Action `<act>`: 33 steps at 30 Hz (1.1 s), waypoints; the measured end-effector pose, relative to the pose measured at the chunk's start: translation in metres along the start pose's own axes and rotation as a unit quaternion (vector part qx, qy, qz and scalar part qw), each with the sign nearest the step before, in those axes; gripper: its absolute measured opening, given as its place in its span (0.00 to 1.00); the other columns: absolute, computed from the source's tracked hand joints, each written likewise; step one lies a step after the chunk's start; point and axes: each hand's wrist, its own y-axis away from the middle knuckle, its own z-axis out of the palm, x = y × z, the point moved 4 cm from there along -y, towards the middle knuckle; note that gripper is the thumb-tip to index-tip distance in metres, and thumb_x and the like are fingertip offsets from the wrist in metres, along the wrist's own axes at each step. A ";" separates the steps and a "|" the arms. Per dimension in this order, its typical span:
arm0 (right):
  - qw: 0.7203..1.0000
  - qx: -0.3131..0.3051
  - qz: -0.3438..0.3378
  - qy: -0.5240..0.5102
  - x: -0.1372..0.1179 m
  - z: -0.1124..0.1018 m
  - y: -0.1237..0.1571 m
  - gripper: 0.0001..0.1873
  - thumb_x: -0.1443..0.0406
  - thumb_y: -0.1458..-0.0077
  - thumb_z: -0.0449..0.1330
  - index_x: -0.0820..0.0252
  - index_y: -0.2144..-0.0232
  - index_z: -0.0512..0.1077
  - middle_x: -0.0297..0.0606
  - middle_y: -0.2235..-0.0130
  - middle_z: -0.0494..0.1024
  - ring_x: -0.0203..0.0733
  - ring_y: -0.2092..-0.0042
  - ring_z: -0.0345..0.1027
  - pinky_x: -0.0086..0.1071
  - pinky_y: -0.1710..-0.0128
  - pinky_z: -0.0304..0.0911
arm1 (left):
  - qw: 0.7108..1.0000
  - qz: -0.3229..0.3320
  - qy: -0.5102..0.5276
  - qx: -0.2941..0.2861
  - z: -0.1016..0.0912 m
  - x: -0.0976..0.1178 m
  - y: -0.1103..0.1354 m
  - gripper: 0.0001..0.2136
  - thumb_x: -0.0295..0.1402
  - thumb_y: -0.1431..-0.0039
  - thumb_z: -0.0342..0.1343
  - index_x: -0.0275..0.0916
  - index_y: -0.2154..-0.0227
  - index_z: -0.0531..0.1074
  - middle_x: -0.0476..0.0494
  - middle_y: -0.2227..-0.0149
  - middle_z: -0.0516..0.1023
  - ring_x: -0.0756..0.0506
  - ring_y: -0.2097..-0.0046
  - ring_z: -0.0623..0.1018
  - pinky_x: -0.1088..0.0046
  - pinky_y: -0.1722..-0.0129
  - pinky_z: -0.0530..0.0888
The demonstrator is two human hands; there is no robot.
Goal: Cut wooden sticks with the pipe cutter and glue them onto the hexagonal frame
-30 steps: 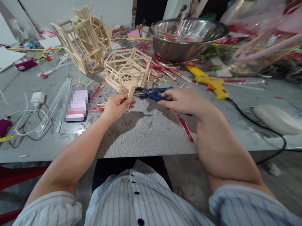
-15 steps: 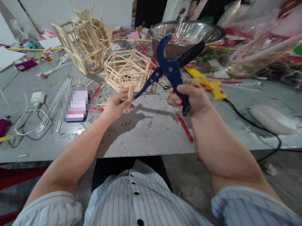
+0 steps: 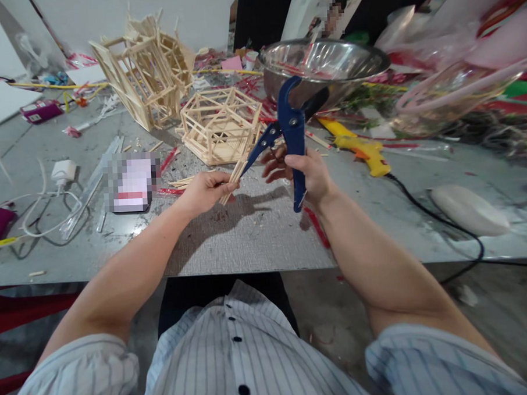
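Observation:
In my left hand (image 3: 208, 193), thin wooden sticks (image 3: 236, 174) are pinched between thumb and fingers, tilted up to the right. My right hand (image 3: 308, 171) holds a blue pipe cutter (image 3: 292, 126) by one handle, thumb across it and the other fingers partly spread behind. The cutter's hooked jaw points up, and its two handles are spread apart. Its other handle slants down to the left, its tip meeting the sticks at my left fingertips; whether those fingers grip it I cannot tell. Behind my hands sits a low wooden stick frame (image 3: 220, 121).
A taller stick structure (image 3: 147, 74) stands at the back left, a metal bowl (image 3: 323, 72) at the back right. A yellow glue gun (image 3: 361, 146) with a black cord lies right. A phone (image 3: 132, 183), loose sticks (image 3: 184, 182) and a white charger (image 3: 64, 171) are left.
The pipe cutter has moved left and turned, and my right hand's fingers have loosened and spread. The sticks in my left hand have tilted to the right.

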 end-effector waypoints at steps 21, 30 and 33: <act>0.778 0.029 -0.148 0.611 -0.008 -0.005 -0.001 0.34 0.66 0.57 0.58 0.55 0.44 0.60 0.48 0.48 0.69 0.58 0.48 0.64 0.52 0.51 0.62 | 0.928 0.114 -0.316 0.162 -0.026 0.011 0.002 0.10 0.33 0.44 0.53 0.33 0.70 0.77 0.47 0.76 0.77 0.51 0.72 0.74 0.77 0.72 0.67; 0.754 -0.035 -0.156 0.637 -0.005 0.006 0.001 0.37 0.67 0.58 0.59 0.54 0.42 0.58 0.47 0.46 0.66 0.59 0.45 0.61 0.53 0.51 0.62 | 0.911 0.160 -0.351 0.149 -0.024 0.014 0.004 0.11 0.34 0.42 0.51 0.34 0.71 0.76 0.48 0.76 0.74 0.52 0.72 0.71 0.77 0.71 0.66; 0.756 -0.041 -0.150 0.636 -0.005 0.007 0.002 0.37 0.66 0.58 0.58 0.54 0.43 0.59 0.47 0.46 0.66 0.59 0.47 0.62 0.52 0.52 0.62 | 0.910 0.174 -0.346 0.148 -0.023 0.015 0.004 0.12 0.34 0.41 0.51 0.34 0.74 0.74 0.49 0.78 0.73 0.53 0.73 0.70 0.78 0.72 0.65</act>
